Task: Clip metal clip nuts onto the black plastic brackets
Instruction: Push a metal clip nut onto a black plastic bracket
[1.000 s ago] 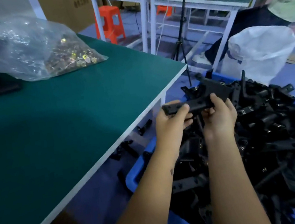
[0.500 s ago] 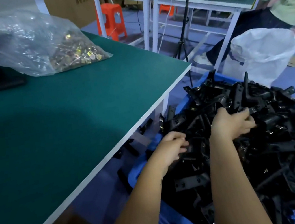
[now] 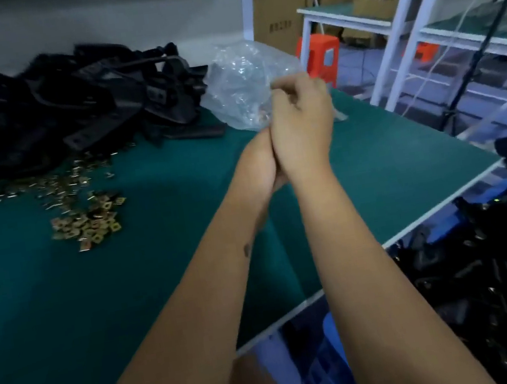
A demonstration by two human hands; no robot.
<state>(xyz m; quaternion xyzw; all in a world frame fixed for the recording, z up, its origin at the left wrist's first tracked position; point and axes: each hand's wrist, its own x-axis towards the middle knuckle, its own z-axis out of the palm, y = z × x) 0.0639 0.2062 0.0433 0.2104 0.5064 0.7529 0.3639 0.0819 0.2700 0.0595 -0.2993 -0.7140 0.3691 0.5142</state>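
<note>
On the counter [image 3: 67,315]: loose clip nuts [image 3: 88,223], brackets [image 3: 54,102] heaped behind.
Grip: right hand [image 3: 300,120] pinches the bag [image 3: 243,85]; left hand [image 3: 261,161] hidden, can't tell.
Progress: bin [image 3: 334,336] beside me full of brackets; most apparently unclipped.

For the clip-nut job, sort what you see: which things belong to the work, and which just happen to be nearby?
Belongs to the job:
loose clip nuts
black brackets piled on the table
clear plastic bag
bin of brackets

Just nearby:
orange stool
cardboard boxes
white shelving
</note>
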